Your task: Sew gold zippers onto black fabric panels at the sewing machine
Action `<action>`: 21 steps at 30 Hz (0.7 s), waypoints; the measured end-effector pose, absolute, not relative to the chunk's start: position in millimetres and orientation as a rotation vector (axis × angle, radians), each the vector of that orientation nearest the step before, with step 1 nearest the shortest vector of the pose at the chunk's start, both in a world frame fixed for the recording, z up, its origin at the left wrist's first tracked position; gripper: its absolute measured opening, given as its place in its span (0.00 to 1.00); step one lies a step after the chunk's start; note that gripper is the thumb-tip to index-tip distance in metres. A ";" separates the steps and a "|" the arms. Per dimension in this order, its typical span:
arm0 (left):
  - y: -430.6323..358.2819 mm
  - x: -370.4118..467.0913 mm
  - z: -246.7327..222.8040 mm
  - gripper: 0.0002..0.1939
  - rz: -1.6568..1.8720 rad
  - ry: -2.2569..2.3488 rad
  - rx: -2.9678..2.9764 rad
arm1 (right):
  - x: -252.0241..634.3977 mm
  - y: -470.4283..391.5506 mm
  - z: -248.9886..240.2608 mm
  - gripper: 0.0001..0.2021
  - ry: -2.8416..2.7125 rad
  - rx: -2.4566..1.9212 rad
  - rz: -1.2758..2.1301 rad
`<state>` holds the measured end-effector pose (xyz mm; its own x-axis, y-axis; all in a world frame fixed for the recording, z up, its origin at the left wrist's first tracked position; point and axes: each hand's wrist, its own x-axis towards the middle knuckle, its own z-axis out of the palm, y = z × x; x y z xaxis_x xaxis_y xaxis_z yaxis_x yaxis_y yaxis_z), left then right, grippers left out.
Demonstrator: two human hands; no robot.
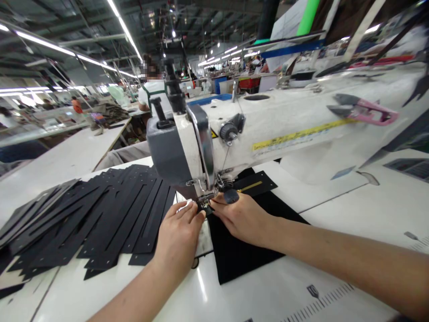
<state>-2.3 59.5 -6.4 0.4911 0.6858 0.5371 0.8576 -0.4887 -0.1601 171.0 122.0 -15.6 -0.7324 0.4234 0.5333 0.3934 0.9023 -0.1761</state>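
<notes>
A white sewing machine stands over the table, its presser foot low between my hands. A black fabric panel lies to the right of the needle. My right hand rests over this panel, its closed fingers gripping the edge beside the foot. Just left of the foot, my left hand has its fingers drawn together; a small white piece shows by them, and what they hold is hidden. Behind my right hand lies a black strip with a gold-coloured zipper.
Many flat black pieces with slots are fanned across the table's left side. Pink-handled thread snips lie on the machine arm. A ruler scale marks the front of the table. A co-worker sits beyond the machine.
</notes>
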 end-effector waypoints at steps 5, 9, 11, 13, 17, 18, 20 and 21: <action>61.5 -1.7 -6.0 0.13 -0.601 -1.292 -2.309 | 170.5 123.1 -15.7 0.09 -2.500 -0.602 0.081; 62.8 -1.6 -7.4 0.13 -0.621 -1.316 -2.293 | 169.5 123.7 -14.4 0.10 -2.522 -0.612 0.095; 62.9 -2.0 -8.3 0.12 -0.626 -1.325 -2.293 | 169.3 123.6 -14.3 0.10 -2.520 -0.612 0.108; 62.7 -2.7 -9.1 0.12 -0.628 -1.328 -2.293 | 169.3 123.5 -14.4 0.09 -2.516 -0.616 0.116; 62.7 -4.4 -10.2 0.11 -0.610 -1.330 -2.306 | 169.1 124.2 -15.5 0.08 -2.499 -0.616 0.120; 62.9 -4.6 -10.2 0.11 -0.608 -1.336 -2.309 | 168.8 124.6 -16.0 0.08 -2.489 -0.608 0.116; 63.5 -4.4 -10.0 0.11 -0.621 -1.343 -2.303 | 168.1 125.7 -17.2 0.08 -2.461 -0.585 0.094; 63.8 -4.1 -9.7 0.11 -0.629 -1.347 -2.296 | 167.8 126.3 -17.7 0.08 -2.445 -0.575 0.080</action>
<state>-4.1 63.8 -9.7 0.4334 0.7022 0.5649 0.8839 -0.4534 -0.1146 167.8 126.3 -17.7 -0.7139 0.4218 0.5590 0.3842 0.9033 -0.1908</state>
